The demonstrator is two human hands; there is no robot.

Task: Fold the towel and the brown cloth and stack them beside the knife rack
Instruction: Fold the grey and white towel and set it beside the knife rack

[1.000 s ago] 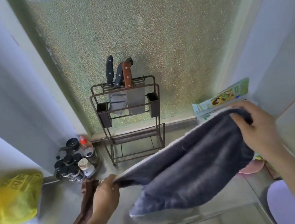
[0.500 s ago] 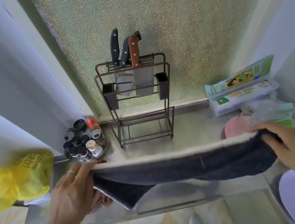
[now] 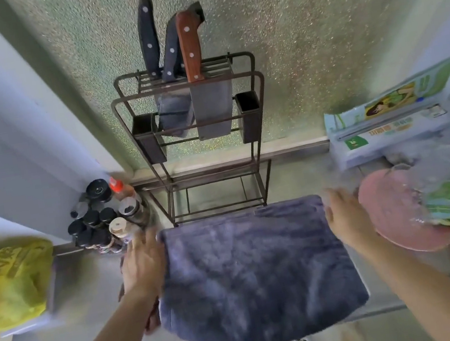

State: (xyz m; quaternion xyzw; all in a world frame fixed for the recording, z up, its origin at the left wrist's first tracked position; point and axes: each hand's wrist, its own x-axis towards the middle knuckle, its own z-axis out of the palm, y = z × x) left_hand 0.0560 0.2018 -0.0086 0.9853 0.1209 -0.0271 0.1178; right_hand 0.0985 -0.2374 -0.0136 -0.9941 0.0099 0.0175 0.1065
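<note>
The grey-blue towel (image 3: 253, 275) lies spread flat on the steel counter (image 3: 76, 338) right in front of the knife rack (image 3: 196, 133), its near edge drooping over the counter's front lip. The left hand (image 3: 144, 264) rests flat at the towel's left edge, fingers stretched out and close together, with the brown cloth (image 3: 150, 316) peeking out beneath the wrist. The right hand (image 3: 345, 218) sits at the far right corner, fingers extended but blurred, beside a pink plate (image 3: 398, 218).
</note>
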